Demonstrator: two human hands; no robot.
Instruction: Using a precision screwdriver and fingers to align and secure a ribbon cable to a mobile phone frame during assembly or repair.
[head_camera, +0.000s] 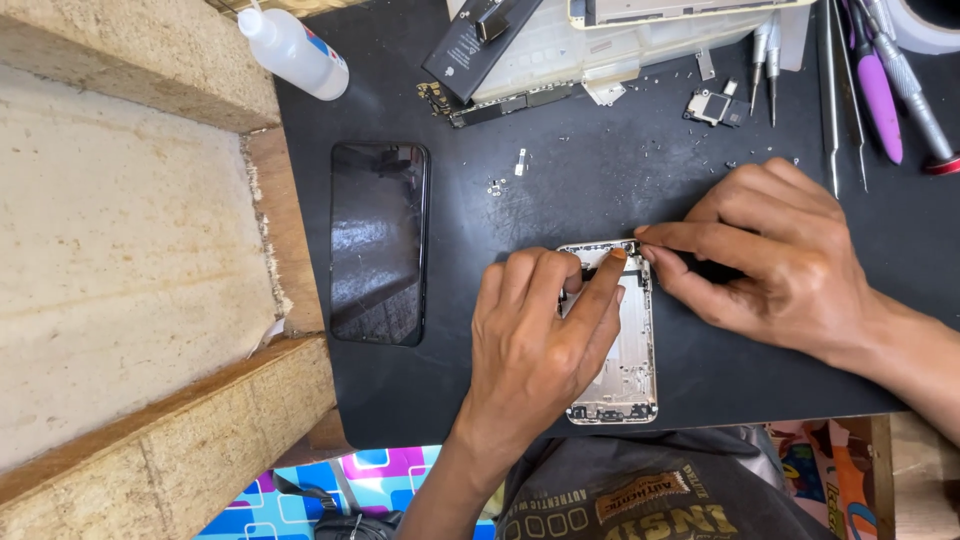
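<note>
A silver phone housing (628, 370), opened and stripped, lies on the black work mat (600, 190) near its front edge. My left hand (535, 345) rests on the housing, with its index fingertip pressing at the upper right corner. My right hand (775, 260) comes in from the right and pinches a small dark part at that same top corner, thumb and index finger closed on it. The part itself is mostly hidden by the fingertips.
A black phone screen (378, 243) lies face up to the left. At the back are a battery (468, 45), a circuit board (500, 102), a white squeeze bottle (295, 50), a small camera module (716, 106), loose screws, tweezers (832, 90) and screwdrivers (880, 85). Wooden ledges border the left.
</note>
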